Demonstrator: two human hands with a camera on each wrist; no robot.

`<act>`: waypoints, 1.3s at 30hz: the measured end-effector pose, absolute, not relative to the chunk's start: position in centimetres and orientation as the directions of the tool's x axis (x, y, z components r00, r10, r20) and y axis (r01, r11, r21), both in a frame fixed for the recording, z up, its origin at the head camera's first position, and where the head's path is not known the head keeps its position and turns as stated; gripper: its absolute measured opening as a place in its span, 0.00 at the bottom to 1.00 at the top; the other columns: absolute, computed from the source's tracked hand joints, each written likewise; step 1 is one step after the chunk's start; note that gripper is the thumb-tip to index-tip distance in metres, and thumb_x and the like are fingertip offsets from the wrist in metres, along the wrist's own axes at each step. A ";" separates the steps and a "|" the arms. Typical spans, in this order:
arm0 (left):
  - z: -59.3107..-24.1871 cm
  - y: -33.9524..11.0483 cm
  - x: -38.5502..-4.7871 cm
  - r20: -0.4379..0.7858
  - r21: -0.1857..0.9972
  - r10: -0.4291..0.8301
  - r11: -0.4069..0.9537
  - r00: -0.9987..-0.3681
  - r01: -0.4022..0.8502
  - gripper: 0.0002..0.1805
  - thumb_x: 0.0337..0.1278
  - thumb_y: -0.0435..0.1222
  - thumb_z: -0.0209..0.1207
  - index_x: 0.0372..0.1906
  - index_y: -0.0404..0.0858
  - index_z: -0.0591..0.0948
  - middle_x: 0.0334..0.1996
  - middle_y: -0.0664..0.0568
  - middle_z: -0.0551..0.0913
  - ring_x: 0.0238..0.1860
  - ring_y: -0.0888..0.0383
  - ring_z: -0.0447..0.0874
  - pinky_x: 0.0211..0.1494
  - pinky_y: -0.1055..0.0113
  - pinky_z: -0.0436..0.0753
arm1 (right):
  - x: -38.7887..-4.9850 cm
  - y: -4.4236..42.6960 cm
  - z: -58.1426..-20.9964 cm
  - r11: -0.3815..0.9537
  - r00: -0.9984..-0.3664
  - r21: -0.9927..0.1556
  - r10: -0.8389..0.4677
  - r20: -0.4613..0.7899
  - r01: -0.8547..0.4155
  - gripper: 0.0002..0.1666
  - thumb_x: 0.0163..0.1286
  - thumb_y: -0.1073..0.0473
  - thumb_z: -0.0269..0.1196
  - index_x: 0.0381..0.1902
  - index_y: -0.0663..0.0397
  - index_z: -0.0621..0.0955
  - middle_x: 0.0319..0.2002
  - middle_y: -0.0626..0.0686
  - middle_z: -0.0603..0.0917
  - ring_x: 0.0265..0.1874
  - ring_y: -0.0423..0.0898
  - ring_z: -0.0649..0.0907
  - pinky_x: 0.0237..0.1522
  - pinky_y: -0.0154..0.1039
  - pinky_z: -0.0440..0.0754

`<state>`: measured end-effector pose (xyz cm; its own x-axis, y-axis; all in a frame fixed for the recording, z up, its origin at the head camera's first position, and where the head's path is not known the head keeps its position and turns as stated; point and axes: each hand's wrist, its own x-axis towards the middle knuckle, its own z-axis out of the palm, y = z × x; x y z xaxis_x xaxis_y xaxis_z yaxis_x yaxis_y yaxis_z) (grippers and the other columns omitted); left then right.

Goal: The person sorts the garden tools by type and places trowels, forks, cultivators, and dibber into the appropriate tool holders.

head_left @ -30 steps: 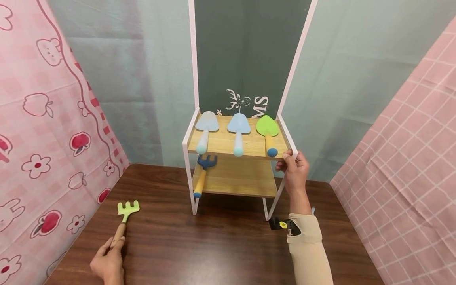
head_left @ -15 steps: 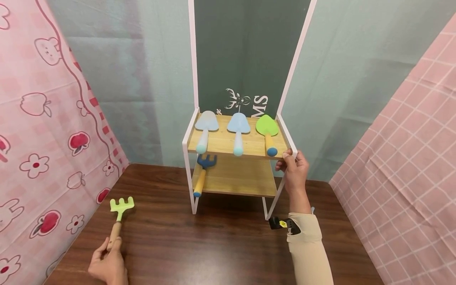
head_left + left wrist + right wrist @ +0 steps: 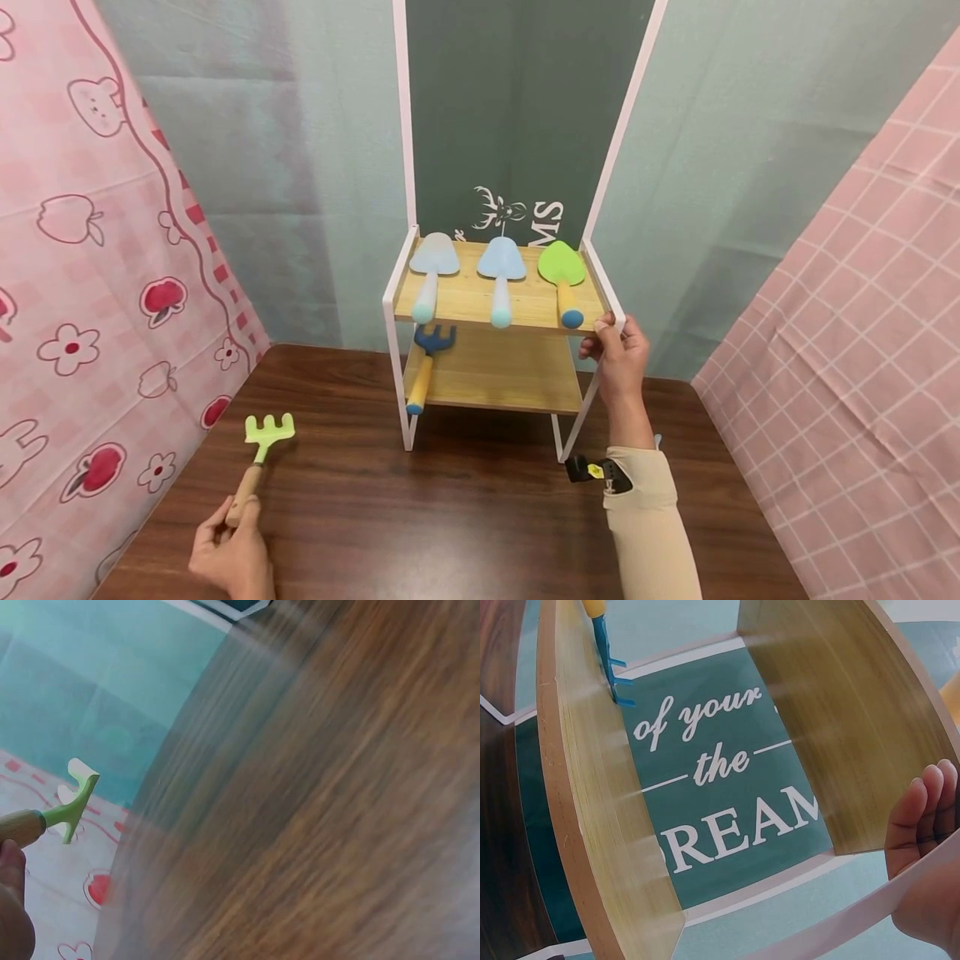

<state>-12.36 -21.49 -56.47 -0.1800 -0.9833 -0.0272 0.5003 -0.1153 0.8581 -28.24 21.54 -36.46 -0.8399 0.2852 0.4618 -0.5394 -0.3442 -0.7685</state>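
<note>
In the head view my left hand (image 3: 236, 550) pinches the wooden handle of a green toy rake (image 3: 268, 433) at the lower left, its tines pointing away from me. The left wrist view shows that rake (image 3: 73, 804) at its left edge, above the table. My right hand (image 3: 621, 354) grips the front right corner of a two-tier shelf (image 3: 465, 312), thumb on top and fingers beneath the upper board. Three toy shovels lie on that board: a greyish one (image 3: 435, 257), a light blue one (image 3: 502, 260) and a green one (image 3: 562, 265). A blue hand fork (image 3: 422, 383) with a yellow handle lies on the lower board.
The shelf stands at the back of a dark wooden table (image 3: 465, 525). A dark green panel (image 3: 525, 108) with white lettering is behind it. Pink patterned cloth (image 3: 97, 275) hangs at the left, and pink checked cloth (image 3: 847, 367) at the right.
The rake swung a little left, then back to the right, in my left hand. My right hand stays on the shelf corner.
</note>
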 end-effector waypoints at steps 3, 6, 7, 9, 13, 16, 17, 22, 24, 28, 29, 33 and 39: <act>-56.5 -20.9 -12.3 0.007 0.853 -0.987 -0.079 -0.162 0.516 0.14 0.27 0.17 0.67 0.30 0.21 0.81 0.22 0.47 0.82 0.23 0.61 0.79 0.27 0.79 0.77 | -28.3 21.5 -36.5 -0.347 -0.841 -0.768 0.286 0.460 -0.538 0.06 0.62 0.67 0.58 0.30 0.65 0.72 0.17 0.52 0.75 0.13 0.41 0.77 0.15 0.33 0.77; -56.6 -20.6 -12.4 0.030 0.849 -0.987 -0.060 -0.160 0.526 0.14 0.27 0.16 0.67 0.29 0.22 0.80 0.22 0.46 0.82 0.23 0.60 0.79 0.27 0.78 0.77 | -28.3 21.6 -36.5 -0.352 -0.841 -0.766 0.284 0.461 -0.538 0.05 0.62 0.68 0.58 0.29 0.64 0.72 0.18 0.52 0.75 0.13 0.41 0.77 0.15 0.33 0.76; -57.4 -20.9 -12.6 0.053 0.839 -0.986 -0.043 -0.160 0.543 0.15 0.26 0.16 0.68 0.29 0.22 0.80 0.23 0.44 0.82 0.23 0.59 0.79 0.27 0.78 0.77 | -28.3 21.6 -36.4 -0.353 -0.841 -0.766 0.282 0.461 -0.538 0.04 0.62 0.68 0.57 0.29 0.63 0.73 0.18 0.52 0.75 0.13 0.40 0.77 0.15 0.33 0.76; -58.1 -21.1 -12.9 0.058 0.831 -0.985 -0.043 -0.164 0.554 0.16 0.25 0.15 0.68 0.30 0.21 0.79 0.25 0.41 0.82 0.24 0.57 0.79 0.27 0.76 0.77 | -28.2 21.5 -36.3 -0.356 -0.842 -0.764 0.279 0.462 -0.538 0.04 0.62 0.70 0.56 0.28 0.60 0.74 0.18 0.52 0.75 0.13 0.40 0.77 0.15 0.33 0.76; -59.3 -20.9 -13.2 0.106 0.789 -0.983 -0.008 -0.148 0.615 0.18 0.22 0.13 0.68 0.30 0.19 0.77 0.25 0.38 0.81 0.23 0.55 0.80 0.26 0.75 0.77 | -28.2 21.4 -36.3 -0.352 -0.842 -0.766 0.277 0.464 -0.538 0.09 0.63 0.73 0.52 0.27 0.57 0.75 0.17 0.52 0.75 0.13 0.40 0.77 0.15 0.33 0.76; -57.0 -19.3 -12.5 0.133 0.780 -0.978 0.004 -0.158 0.626 0.17 0.23 0.12 0.65 0.29 0.17 0.75 0.23 0.40 0.81 0.22 0.56 0.80 0.26 0.76 0.78 | -28.2 21.4 -36.4 -0.350 -0.841 -0.766 0.278 0.465 -0.539 0.09 0.64 0.73 0.51 0.27 0.58 0.74 0.17 0.52 0.75 0.13 0.40 0.77 0.15 0.33 0.77; -56.1 -18.8 -12.2 0.133 0.772 -0.975 -0.009 -0.176 0.636 0.16 0.24 0.11 0.64 0.29 0.16 0.75 0.23 0.40 0.81 0.22 0.56 0.80 0.26 0.75 0.79 | -28.2 21.4 -36.4 -0.351 -0.841 -0.766 0.278 0.464 -0.539 0.09 0.63 0.73 0.51 0.27 0.58 0.74 0.17 0.52 0.75 0.13 0.40 0.77 0.15 0.33 0.77; -53.2 -17.1 -11.3 0.137 0.721 -0.962 -0.068 -0.238 0.689 0.12 0.27 0.09 0.60 0.25 0.18 0.73 0.23 0.41 0.80 0.24 0.56 0.81 0.28 0.74 0.79 | -28.2 21.4 -36.4 -0.355 -0.840 -0.763 0.277 0.466 -0.540 0.07 0.63 0.73 0.53 0.28 0.60 0.74 0.17 0.52 0.75 0.13 0.40 0.77 0.15 0.33 0.77; -52.8 -16.7 -11.1 0.150 0.698 -0.958 -0.072 -0.244 0.713 0.12 0.27 0.08 0.59 0.25 0.18 0.73 0.23 0.41 0.80 0.25 0.55 0.81 0.28 0.74 0.80 | -28.1 21.5 -36.4 -0.353 -0.840 -0.764 0.274 0.468 -0.540 0.07 0.63 0.73 0.53 0.28 0.59 0.74 0.17 0.52 0.75 0.13 0.41 0.77 0.15 0.33 0.77; -52.3 -16.2 -11.1 0.185 0.651 -0.956 -0.055 -0.229 0.757 0.12 0.26 0.07 0.57 0.24 0.17 0.72 0.23 0.39 0.79 0.25 0.52 0.82 0.28 0.73 0.80 | -28.0 21.5 -36.2 -0.347 -0.840 -0.766 0.265 0.473 -0.541 0.10 0.64 0.74 0.51 0.28 0.57 0.74 0.17 0.52 0.75 0.13 0.41 0.77 0.15 0.33 0.77; -52.2 -16.1 -11.1 0.195 0.643 -0.955 -0.049 -0.225 0.765 0.12 0.27 0.07 0.56 0.24 0.17 0.71 0.22 0.39 0.79 0.25 0.52 0.82 0.28 0.73 0.80 | -28.0 21.5 -36.2 -0.346 -0.840 -0.766 0.263 0.475 -0.542 0.10 0.64 0.74 0.51 0.28 0.57 0.74 0.17 0.52 0.75 0.13 0.41 0.77 0.15 0.33 0.77; -51.9 -15.8 -11.2 0.220 0.626 -0.952 -0.030 -0.213 0.779 0.11 0.27 0.08 0.55 0.24 0.16 0.70 0.22 0.38 0.79 0.25 0.52 0.82 0.28 0.72 0.80 | -28.0 21.5 -36.2 -0.341 -0.838 -0.766 0.264 0.477 -0.544 0.10 0.64 0.74 0.51 0.27 0.56 0.75 0.17 0.52 0.75 0.13 0.41 0.77 0.15 0.33 0.77; -50.9 -15.2 -10.8 0.230 0.614 -0.946 -0.040 -0.227 0.788 0.11 0.27 0.07 0.55 0.24 0.15 0.70 0.23 0.38 0.79 0.26 0.52 0.82 0.27 0.72 0.80 | -28.1 21.6 -36.3 -0.342 -0.836 -0.764 0.265 0.480 -0.547 0.10 0.63 0.74 0.52 0.27 0.56 0.75 0.17 0.52 0.76 0.13 0.40 0.77 0.15 0.33 0.77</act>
<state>-10.80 -15.23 -50.92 -0.2272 -0.9463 0.2300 0.7885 -0.0401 0.6138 -28.09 21.59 -36.29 -0.8360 0.2650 0.4804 -0.5474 -0.3425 -0.7636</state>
